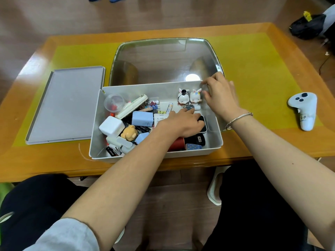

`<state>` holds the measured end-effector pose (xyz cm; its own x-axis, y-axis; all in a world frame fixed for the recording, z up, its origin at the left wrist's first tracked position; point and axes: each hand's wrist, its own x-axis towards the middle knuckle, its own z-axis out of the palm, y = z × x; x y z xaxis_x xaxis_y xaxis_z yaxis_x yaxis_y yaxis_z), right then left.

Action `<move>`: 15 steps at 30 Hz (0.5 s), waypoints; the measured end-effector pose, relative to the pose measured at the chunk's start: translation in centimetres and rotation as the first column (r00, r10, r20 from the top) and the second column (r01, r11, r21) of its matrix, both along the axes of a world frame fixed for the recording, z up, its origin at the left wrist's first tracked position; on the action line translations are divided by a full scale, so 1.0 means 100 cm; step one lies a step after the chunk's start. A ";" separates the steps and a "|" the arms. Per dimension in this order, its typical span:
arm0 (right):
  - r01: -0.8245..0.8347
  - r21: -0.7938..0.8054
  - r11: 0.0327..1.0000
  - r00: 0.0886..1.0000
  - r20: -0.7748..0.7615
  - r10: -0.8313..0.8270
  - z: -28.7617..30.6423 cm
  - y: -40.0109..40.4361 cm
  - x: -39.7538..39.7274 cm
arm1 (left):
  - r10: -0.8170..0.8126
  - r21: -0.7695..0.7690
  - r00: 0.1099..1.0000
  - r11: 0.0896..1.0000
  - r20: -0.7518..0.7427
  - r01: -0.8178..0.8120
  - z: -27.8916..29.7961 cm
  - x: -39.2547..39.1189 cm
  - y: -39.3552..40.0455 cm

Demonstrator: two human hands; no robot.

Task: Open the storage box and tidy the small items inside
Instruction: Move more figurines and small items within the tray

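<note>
Both hands work in the open box on the table.

The lid lies left of the box. The left hand reaches in palm down, fingertips on a small metal item by the two rabbit figures; its grip cannot be told. The right hand rests relaxed on the box's far right corner.

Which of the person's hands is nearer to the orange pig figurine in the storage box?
Left. The left hand is inside the storage box, a little to the right of the orange pig figurine. The right hand is farther away, at the box's far right corner.
</note>
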<state>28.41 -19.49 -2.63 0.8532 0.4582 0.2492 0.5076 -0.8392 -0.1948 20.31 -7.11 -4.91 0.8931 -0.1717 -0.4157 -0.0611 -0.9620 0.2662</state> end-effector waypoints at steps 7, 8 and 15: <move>-0.003 -0.012 1.000 1.000 0.007 0.003 0.000 0.000 0.000 | -0.003 -0.023 1.000 1.000 0.013 0.003 -0.001 -0.002 -0.001; -0.004 -0.012 1.000 1.000 0.007 0.004 0.000 0.000 0.000 | 0.001 -0.032 1.000 0.999 0.012 -0.001 0.000 -0.003 -0.001; -0.029 -0.010 1.000 0.997 0.077 0.030 0.004 -0.001 -0.008 | 0.090 -0.053 0.977 0.995 0.195 -0.081 0.017 -0.025 0.015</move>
<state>27.65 -19.58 -2.18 0.8175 0.4856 0.3097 0.5455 -0.8252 -0.1462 17.78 -5.62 -3.21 0.9689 -0.1053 -0.2240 -0.0344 -0.9535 0.2994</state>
